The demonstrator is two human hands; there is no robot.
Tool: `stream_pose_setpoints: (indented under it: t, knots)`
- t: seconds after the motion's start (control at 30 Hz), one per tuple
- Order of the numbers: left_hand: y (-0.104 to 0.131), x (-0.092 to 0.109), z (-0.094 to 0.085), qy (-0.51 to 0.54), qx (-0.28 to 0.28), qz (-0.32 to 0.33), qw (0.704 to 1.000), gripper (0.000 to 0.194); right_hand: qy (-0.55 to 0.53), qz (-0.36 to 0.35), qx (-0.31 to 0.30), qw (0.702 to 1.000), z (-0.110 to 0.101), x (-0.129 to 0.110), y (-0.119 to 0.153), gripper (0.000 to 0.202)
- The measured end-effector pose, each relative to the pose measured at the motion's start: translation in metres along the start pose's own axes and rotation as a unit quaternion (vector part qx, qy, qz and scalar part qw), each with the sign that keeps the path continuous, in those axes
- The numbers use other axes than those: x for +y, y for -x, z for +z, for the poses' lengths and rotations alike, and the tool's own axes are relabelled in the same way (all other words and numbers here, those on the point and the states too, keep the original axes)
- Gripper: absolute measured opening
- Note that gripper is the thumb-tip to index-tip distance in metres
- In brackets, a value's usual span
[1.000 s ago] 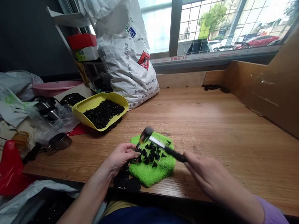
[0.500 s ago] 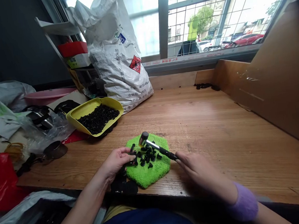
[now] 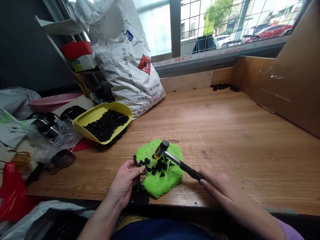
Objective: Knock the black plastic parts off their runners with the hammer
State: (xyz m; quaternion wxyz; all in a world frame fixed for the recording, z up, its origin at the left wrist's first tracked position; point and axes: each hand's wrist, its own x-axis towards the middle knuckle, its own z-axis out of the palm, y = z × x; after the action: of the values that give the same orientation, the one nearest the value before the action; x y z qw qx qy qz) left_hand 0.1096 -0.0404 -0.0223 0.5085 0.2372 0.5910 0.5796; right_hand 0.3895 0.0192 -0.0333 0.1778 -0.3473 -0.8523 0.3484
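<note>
My right hand (image 3: 220, 185) is closed round the black grip of a small mallet (image 3: 174, 159). Its head has a black face turned up and a yellowish face turned down, over the green fluffy cloth (image 3: 161, 187). On the left side of that cloth, my left hand (image 3: 127, 180) pinches a black strip-like part (image 3: 137, 161), whose exact kind I cannot make out. Several small black plugs (image 3: 161, 164) with flat heads lie loose on the cloth between my hands. A dark flat piece (image 3: 140, 197) hangs below my left hand at the table's front edge.
A yellow scoop-shaped tray (image 3: 92, 114) of small black parts stands at the left, before a large white sack (image 3: 127, 63). A metal cup (image 3: 63, 158) lies at the left edge. A tall brown board (image 3: 291, 82) borders the wooden table (image 3: 234, 136) at the right.
My right hand has drawn the mallet right and toward me, its head tilting. My left hand has turned slightly, shifting the black part. The view has shifted a little.
</note>
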Motion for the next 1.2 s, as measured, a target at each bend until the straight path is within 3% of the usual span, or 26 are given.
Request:
stream_pose_setpoints:
  t: [0.27,0.4,0.53,0.67,0.83,1.03,1.2]
  knots:
    - [0.0,0.0,0.013,-0.023,0.036,-0.003,0.999,0.034,0.002,0.001,-0.003,1.0,0.001,-0.002,0.003,0.03]
    - [0.002,0.0,0.016,-0.03,0.039,-0.003,0.999,0.032,0.001,-0.002,0.051,0.999,-0.01,-0.002,0.007,0.029]
    - [0.002,-0.001,0.008,-0.011,0.045,0.013,0.999,0.029,-0.063,0.026,0.11,0.992,-0.035,0.006,0.015,0.034]
    - [-0.005,-0.002,-0.005,0.009,0.073,0.025,0.997,0.026,-0.158,0.068,0.124,0.977,-0.047,0.019,0.024,0.038]
    - [-0.001,0.001,-0.007,0.027,0.07,0.041,0.996,0.022,-0.193,0.085,0.094,0.973,-0.035,0.02,0.031,0.039]
    - [0.002,0.006,0.005,-0.041,0.042,0.008,0.998,0.03,-0.162,0.069,0.068,0.982,-0.019,0.022,0.033,0.037]
    - [-0.01,0.008,0.017,-0.072,0.061,0.016,0.995,0.029,-0.227,0.093,0.047,0.968,-0.011,0.029,0.03,0.042]
